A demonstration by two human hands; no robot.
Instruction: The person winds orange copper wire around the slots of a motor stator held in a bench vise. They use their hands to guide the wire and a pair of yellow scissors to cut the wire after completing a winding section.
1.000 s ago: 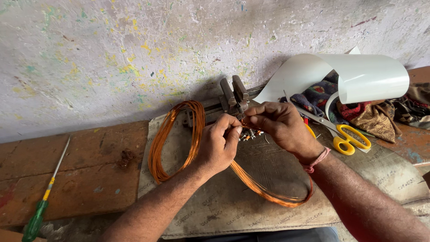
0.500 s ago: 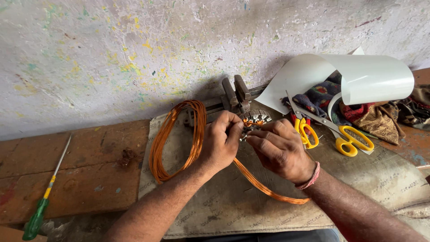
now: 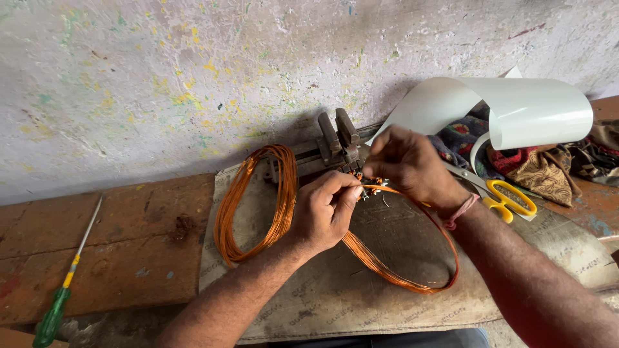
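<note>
While the left hand (image 3: 325, 212) pinched the copper wire coil (image 3: 400, 274) on the sackcloth (image 3: 322, 296), the right hand (image 3: 403, 164) closed its fingertips on the same strands near a metal clamp (image 3: 338, 138). Yellow-handled scissors (image 3: 506, 200) lay beside a curled white sheet (image 3: 535, 113).

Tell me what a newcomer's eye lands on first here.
First, the bright copper wire coils looped across the sacking mat at centre, with the left hand and right hand pinching them where they meet. Next, yellow-handled scissors at right and a green-handled screwdriver at far left.
</note>
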